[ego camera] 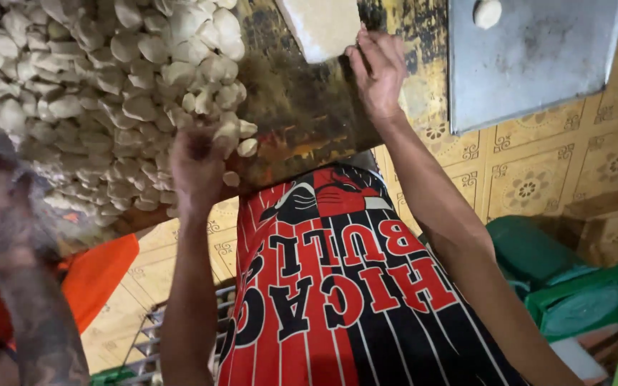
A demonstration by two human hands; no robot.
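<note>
Two bare hands at a heap of pale dough pieces on a worn tabletop.

The left hand [196,166] rests at the near edge of the dough-piece heap [101,93], fingers curled among the pieces; whether they grip one cannot be told. The right hand [377,68], fingers loosely bent, touches the near corner of a pale flat slab [320,25] at the far side of the dark, stained tabletop [302,107]. A grey metal sheet [538,57] carrying one dough ball [487,13] lies to the right. A blurred, tattooed arm [19,286] of another person shows at left.
</note>
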